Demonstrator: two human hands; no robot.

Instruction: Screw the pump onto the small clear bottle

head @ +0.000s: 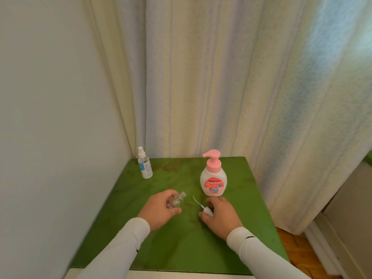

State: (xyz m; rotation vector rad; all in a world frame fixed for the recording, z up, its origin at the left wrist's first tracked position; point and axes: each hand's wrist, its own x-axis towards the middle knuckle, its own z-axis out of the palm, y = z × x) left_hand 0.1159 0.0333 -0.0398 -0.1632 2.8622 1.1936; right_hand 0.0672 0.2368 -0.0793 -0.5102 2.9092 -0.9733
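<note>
Both arms in white sleeves reach forward from the near edge. The left hand (161,208) has its fingers curled in a grip, and the right hand (220,215), palm down, pinches with thumb and fingertips.

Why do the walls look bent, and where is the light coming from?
Head view: the wide lens bows the wall and curtain; daylight glows blue through its upper right; the left hand and its small clear bottle look softly blurred, while the pink pump bottle shows fairly crisp.
</note>
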